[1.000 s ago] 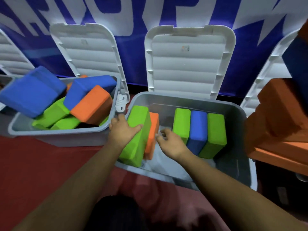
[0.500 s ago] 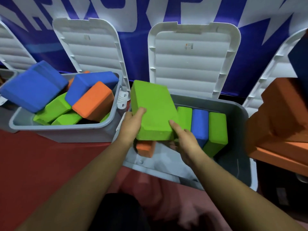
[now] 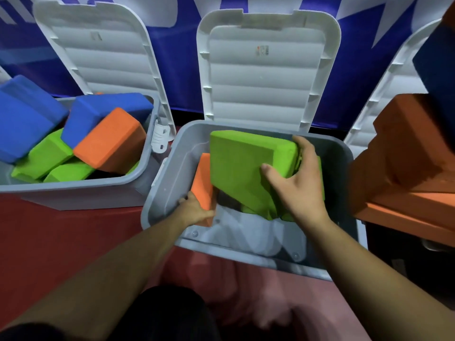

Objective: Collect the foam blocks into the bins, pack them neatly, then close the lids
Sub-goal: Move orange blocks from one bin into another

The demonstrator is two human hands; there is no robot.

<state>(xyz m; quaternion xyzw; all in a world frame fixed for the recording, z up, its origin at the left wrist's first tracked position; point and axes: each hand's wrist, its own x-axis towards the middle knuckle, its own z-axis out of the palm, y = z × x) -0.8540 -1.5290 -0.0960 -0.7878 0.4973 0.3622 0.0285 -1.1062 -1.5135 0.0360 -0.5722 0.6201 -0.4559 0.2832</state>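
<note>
The right grip (image 3: 299, 189) clasps a green foam block (image 3: 243, 166): the thumb lies across its broad upper face and the fingers curl over its far right edge, so the block sits to the left of the palm and partly under it. The block is held tilted, near end down, above the inside of the middle bin (image 3: 170, 178), whose white lid (image 3: 266, 80) stands open behind it. More green foam (image 3: 321, 178) shows beneath and to the right of the held block; how many pieces cannot be told. The left grip (image 3: 197, 211) reaches in over the bin's near left corner and has its fingers closed on the near end of an orange foam block (image 3: 203, 180), which stands on edge beside the left wall, just left of the green one. The left bin (image 3: 73, 187), lid (image 3: 98, 52) also up, holds a loose heap of blue, orange and green blocks (image 3: 110, 139). At the right edge sits a stack of orange blocks (image 3: 406, 148). Both bins rest on a red surface (image 3: 61, 239).
</note>
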